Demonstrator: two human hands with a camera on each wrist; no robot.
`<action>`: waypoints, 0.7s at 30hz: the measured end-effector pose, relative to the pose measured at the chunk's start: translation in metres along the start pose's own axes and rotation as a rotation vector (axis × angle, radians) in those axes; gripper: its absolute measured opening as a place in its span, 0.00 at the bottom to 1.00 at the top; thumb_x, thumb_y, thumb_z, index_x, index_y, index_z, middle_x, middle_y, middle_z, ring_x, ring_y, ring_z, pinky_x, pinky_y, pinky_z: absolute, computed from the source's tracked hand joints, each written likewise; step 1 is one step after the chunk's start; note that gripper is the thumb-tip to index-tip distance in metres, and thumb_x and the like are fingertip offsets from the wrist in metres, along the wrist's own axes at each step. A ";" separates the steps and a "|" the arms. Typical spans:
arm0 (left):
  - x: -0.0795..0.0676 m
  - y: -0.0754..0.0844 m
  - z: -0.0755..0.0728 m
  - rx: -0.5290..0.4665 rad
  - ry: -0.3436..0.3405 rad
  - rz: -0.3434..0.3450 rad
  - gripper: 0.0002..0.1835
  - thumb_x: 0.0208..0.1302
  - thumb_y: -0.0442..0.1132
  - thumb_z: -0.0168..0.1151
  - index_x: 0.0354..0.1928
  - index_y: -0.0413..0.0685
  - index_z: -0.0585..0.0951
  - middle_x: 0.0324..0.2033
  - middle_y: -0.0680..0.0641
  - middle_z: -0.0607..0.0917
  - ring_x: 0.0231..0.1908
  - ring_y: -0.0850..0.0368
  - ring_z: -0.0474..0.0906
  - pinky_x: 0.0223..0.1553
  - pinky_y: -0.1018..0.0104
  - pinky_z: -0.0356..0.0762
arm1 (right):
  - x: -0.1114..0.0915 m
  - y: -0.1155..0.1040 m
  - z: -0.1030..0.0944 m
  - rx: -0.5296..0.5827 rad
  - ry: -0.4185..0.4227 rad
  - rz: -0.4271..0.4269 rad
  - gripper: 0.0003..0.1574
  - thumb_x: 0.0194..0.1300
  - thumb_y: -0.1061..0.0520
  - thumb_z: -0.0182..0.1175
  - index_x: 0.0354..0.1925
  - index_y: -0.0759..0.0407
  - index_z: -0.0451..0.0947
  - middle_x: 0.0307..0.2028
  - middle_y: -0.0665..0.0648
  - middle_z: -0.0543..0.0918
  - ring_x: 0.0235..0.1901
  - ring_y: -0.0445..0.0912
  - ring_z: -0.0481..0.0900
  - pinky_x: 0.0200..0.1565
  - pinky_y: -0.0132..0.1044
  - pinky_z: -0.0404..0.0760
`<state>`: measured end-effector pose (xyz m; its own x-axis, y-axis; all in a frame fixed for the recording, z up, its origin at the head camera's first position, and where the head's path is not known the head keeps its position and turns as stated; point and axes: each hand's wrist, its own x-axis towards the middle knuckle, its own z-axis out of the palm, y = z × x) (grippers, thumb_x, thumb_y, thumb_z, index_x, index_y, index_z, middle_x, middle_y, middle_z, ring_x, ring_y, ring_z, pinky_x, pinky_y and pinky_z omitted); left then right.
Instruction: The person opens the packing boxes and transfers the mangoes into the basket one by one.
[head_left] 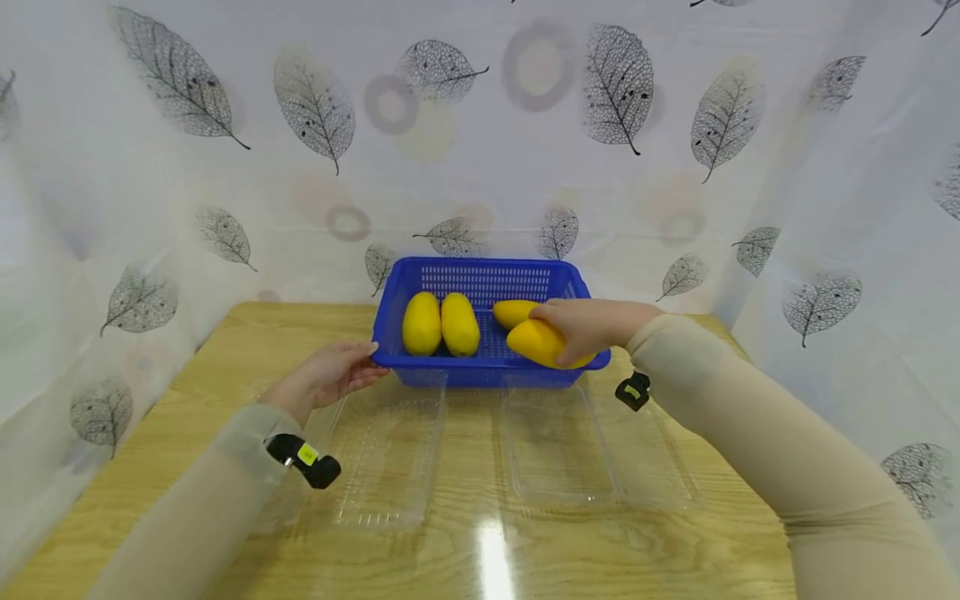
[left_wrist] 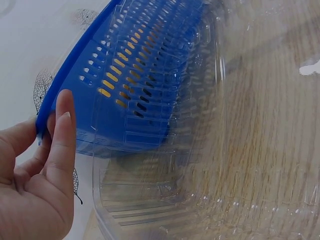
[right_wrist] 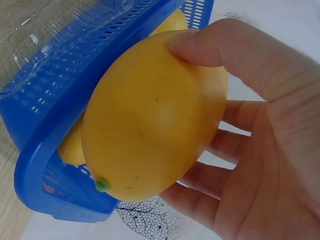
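A blue plastic basket (head_left: 480, 364) with slotted walls stands at the back of the table. My left hand (head_left: 337, 375) pinches its rim at the front left corner, thumb on one side and fingers on the other in the left wrist view. My right hand (head_left: 596, 325) grips a yellow mango (head_left: 538, 342) over the basket's right end. A small green stem end shows on this mango (right_wrist: 150, 115) in the right wrist view. Behind it another mango (head_left: 512, 312) lies in the basket, partly hidden. Two more mangoes (head_left: 422, 325) (head_left: 460, 325) lie side by side at the left end.
Clear plastic containers lie on the wooden table (head_left: 465, 542) in front of the basket, one at left (head_left: 390, 458) and one at right (head_left: 562, 450). A white leaf-print curtain (head_left: 480, 125) hangs behind and along the sides.
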<state>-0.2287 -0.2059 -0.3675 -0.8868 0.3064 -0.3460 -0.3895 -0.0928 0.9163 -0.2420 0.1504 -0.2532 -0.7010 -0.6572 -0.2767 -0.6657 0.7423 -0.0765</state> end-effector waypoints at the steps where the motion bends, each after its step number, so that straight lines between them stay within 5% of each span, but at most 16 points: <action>1: 0.000 0.000 0.000 0.001 -0.004 0.002 0.15 0.63 0.42 0.45 0.43 0.37 0.69 0.29 0.45 0.81 0.32 0.57 0.78 0.41 0.66 0.72 | 0.001 0.000 0.000 -0.003 0.000 -0.002 0.42 0.42 0.54 0.59 0.57 0.59 0.57 0.42 0.52 0.68 0.36 0.45 0.66 0.41 0.38 0.68; 21: 0.001 -0.003 -0.002 0.008 -0.006 0.012 0.16 0.62 0.44 0.46 0.43 0.37 0.69 0.30 0.45 0.81 0.34 0.55 0.78 0.42 0.64 0.71 | 0.019 0.010 0.001 -0.036 -0.042 0.048 0.45 0.45 0.52 0.61 0.60 0.58 0.54 0.51 0.55 0.65 0.44 0.47 0.65 0.49 0.42 0.65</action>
<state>-0.2291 -0.2071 -0.3711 -0.8897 0.3114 -0.3340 -0.3773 -0.0892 0.9218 -0.2615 0.1459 -0.2602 -0.7214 -0.6146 -0.3192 -0.6411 0.7670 -0.0277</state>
